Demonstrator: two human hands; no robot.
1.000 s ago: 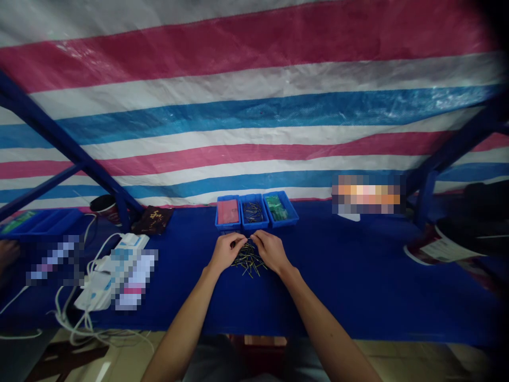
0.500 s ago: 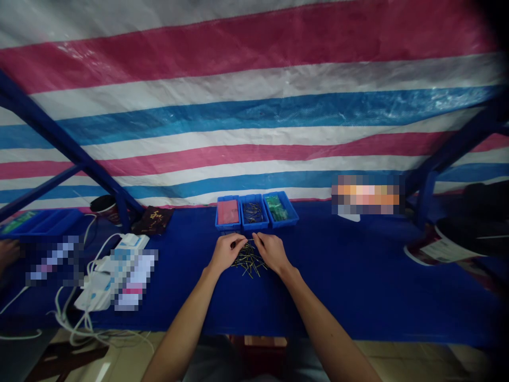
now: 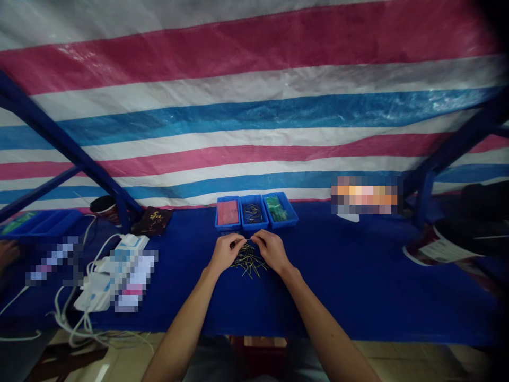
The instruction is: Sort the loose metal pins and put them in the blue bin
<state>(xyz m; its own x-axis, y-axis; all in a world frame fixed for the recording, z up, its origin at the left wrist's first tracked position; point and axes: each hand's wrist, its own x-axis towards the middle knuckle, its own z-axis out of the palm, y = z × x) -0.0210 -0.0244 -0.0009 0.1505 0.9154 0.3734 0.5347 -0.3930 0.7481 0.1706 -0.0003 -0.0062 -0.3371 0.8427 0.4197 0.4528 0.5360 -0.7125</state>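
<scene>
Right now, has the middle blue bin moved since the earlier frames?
No, no shift either way: the middle blue bin keeps its place against the far edge of the blue table.

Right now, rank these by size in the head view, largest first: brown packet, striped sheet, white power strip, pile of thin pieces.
Striped sheet
White power strip
Brown packet and pile of thin pieces: too alike to rank
</scene>
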